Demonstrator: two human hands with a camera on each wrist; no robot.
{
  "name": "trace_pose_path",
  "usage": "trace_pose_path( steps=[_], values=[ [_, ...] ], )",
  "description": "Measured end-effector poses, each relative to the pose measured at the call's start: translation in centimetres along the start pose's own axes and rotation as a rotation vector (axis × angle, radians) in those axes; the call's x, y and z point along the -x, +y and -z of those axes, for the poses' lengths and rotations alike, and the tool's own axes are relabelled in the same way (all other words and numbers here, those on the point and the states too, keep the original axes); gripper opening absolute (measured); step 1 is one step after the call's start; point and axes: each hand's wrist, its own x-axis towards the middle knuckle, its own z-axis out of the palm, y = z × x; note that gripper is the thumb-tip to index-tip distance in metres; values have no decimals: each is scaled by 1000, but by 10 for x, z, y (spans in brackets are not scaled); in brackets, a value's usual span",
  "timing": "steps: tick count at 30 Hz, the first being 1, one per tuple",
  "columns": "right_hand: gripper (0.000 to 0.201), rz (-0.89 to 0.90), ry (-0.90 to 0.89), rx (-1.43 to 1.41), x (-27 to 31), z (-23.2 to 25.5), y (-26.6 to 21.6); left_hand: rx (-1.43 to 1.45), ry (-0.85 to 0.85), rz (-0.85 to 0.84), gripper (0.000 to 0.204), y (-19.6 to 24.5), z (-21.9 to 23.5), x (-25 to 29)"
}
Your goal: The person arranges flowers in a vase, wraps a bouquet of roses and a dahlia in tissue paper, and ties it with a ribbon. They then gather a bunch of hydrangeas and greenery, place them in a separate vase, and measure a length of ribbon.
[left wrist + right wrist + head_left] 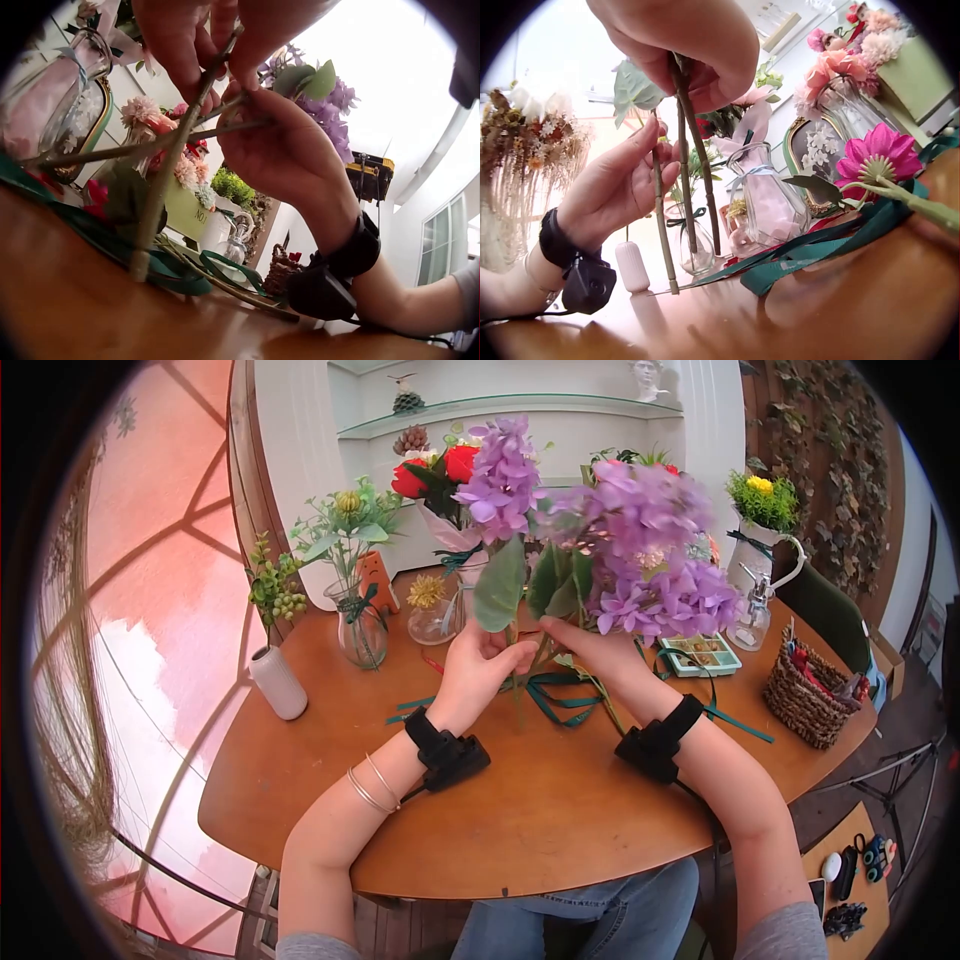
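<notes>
Upright over the table, my left hand [482,665] pinches the stem of a purple artificial flower [503,478] with green leaves. Close beside it, my right hand [597,653] grips the stems of more purple flowers [655,510], their heads leaning right. In the right wrist view, two brown stems [684,165] run down from the right hand, and a single stem [664,232] passes through the left fingers. The stems cross in the left wrist view. Under the hands, dark green ribbon [565,703] lies on the table, near a magenta flower [875,160].
On the left stand a ribbed vase [278,685] and a glass vase [362,635] with greenery; a round glass vase [432,622] is farther back. To the right are a compartment box [700,657], a glass spray bottle [753,622] and a woven basket [812,700].
</notes>
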Motion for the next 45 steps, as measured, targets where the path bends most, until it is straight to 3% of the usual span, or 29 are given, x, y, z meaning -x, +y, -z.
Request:
trace_pose_path(
  steps=[2,4,7,9,14,16,20,22,29,35,37,39,40,45],
  values=[
    [43,-4,-26,-1,1,-1,-2,-9,12,-6,26,-4,2,-1],
    [44,-7,-51,-3,6,-2,-12,-259,-18,-82,18,-15,10,-5],
    [37,-131,-32,67,10,-3,-18,-287,-21,-111,14,-8,7,-2],
    [24,41,-67,-111,4,-5,-6,-263,-32,-118,12,-5,4,0],
    [15,94,-127,-163,2,0,-1,-236,-85,-131,8,-11,4,-1],
    [15,84,-139,-145,0,3,2,-422,-66,-121,14,-5,6,-1],
    [14,65,-204,-247,-7,7,9,-278,-73,-177,13,-11,1,-1],
    [13,53,-225,-260,-6,7,7,-322,-129,-25,12,-6,4,0],
    [16,66,-195,-278,-6,3,5,-239,-159,-18,14,-3,8,-3],
    [19,-29,-188,-345,0,3,-7,-129,-56,13,18,-4,7,-3],
    [20,-15,-189,-357,-1,4,-6,-103,-129,-85,16,-4,6,-3],
    [21,-71,-196,-372,-3,4,-3,-79,-191,-27,17,5,4,0],
    [21,-71,-195,-372,-4,5,-1,-56,-253,30,18,7,4,1],
    [17,49,-296,-478,-5,8,0,-93,-228,73,19,3,9,-2]
  ],
)
